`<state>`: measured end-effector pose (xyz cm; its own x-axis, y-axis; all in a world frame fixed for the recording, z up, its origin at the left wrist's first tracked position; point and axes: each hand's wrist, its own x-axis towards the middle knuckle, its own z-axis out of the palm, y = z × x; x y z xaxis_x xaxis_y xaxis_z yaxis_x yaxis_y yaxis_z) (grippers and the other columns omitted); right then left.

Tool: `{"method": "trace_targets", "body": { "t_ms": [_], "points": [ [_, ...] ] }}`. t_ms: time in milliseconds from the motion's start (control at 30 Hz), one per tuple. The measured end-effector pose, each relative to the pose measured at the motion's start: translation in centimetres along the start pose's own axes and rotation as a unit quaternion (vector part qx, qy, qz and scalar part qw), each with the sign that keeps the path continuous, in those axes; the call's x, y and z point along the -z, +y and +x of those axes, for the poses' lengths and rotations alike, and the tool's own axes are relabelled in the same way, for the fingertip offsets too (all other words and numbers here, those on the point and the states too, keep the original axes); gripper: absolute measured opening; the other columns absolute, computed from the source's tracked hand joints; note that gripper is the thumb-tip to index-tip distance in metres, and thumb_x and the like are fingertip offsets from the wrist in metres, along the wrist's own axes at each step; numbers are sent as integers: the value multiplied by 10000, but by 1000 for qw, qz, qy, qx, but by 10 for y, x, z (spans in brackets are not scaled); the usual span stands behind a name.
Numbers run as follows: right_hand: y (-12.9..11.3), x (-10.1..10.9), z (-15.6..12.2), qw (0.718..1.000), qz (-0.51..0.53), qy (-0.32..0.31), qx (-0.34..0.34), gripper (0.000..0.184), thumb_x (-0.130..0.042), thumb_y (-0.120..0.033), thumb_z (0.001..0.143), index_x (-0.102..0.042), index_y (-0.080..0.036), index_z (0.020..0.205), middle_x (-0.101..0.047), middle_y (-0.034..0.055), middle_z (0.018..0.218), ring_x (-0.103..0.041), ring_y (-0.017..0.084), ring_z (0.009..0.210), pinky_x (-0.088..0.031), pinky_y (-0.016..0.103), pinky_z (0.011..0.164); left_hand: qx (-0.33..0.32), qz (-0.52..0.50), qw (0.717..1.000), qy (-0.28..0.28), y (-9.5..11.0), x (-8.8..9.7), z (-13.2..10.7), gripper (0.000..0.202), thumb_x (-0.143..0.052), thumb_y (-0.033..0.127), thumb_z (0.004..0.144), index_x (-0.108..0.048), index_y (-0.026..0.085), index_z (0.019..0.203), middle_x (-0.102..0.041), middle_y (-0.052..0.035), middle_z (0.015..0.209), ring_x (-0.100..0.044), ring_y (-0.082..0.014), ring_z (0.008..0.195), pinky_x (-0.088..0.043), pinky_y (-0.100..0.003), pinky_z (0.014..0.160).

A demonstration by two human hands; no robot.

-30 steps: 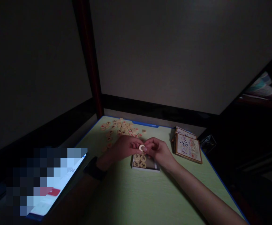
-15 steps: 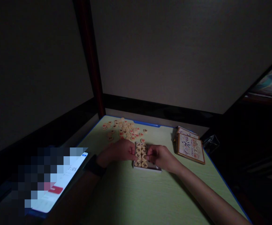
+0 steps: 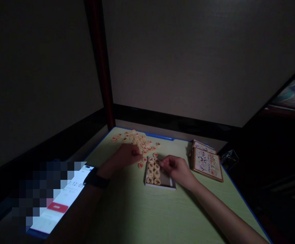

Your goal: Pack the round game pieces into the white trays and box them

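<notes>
The right hand, at the lined-up xiangqi pieces in the shallow box, could skew one by dragging, while the left hand curls beside loose xiangqi pieces; I cannot tell whether either grips one

Loose discs lie near the far left corner of the table; nearer, the tray holds two columns of discs along its left wall; the case lies at the far right corner
</notes>
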<state>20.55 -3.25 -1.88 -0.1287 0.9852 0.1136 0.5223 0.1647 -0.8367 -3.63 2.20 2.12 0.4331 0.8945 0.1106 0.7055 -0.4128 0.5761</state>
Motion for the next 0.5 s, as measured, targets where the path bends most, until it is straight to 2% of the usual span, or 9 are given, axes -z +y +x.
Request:
{"method": "trace_targets", "body": {
  "t_ms": [100, 167, 333, 433, 500],
  "points": [
    [4, 6, 5, 998, 38, 41, -16, 357, -618, -541, 796, -624, -187, 753, -650, 22, 620, -544, 146, 540, -395, 249, 521, 141, 86, 976, 144, -7, 13, 1, 213, -493, 221, 835, -582, 187, 644, -619, -12, 626, -570, -159, 631, -350, -258, 571],
    [5, 10, 8, 997, 42, 55, -23, 372, -633, -558, 778, -619, -187, 750, -653, 26, 608, -543, 150, 526, -404, 259, 521, 194, 128, 955, 186, -15, 20, 1, 147, -488, 156, 817, -586, 193, 714, -646, -27, 705, -597, -179, 694, -360, -269, 586],
    [5, 19, 13, 997, 34, 69, -10, 375, -638, -550, 778, -623, -177, 737, -641, 25, 581, -538, 149, 511, -413, 268, 520, 222, 155, 934, 233, -34, 24, 1, 94, -514, 139, 813, -590, 189, 838, -676, -75, 887, -643, -220, 855, -432, -282, 661],
    [10, 24, 27, 998, 24, 62, 3, 326, -614, -496, 799, -638, -172, 768, -652, 32, 609, -556, 156, 516, -428, 270, 514, 233, 177, 929, 226, -37, 24, 0, 113, -491, 176, 857, -600, 180, 887, -682, -107, 948, -663, -243, 856, -463, -302, 673],
    [15, 28, 43, 998, -22, 55, 16, 253, -603, -415, 808, -662, -169, 811, -687, 50, 695, -597, 170, 577, -454, 275, 548, 236, 206, 927, 207, -38, 25, -2, 142, -497, 231, 880, -608, 175, 947, -693, -123, 967, -680, -270, 866, -478, -312, 661]
  ]
}}
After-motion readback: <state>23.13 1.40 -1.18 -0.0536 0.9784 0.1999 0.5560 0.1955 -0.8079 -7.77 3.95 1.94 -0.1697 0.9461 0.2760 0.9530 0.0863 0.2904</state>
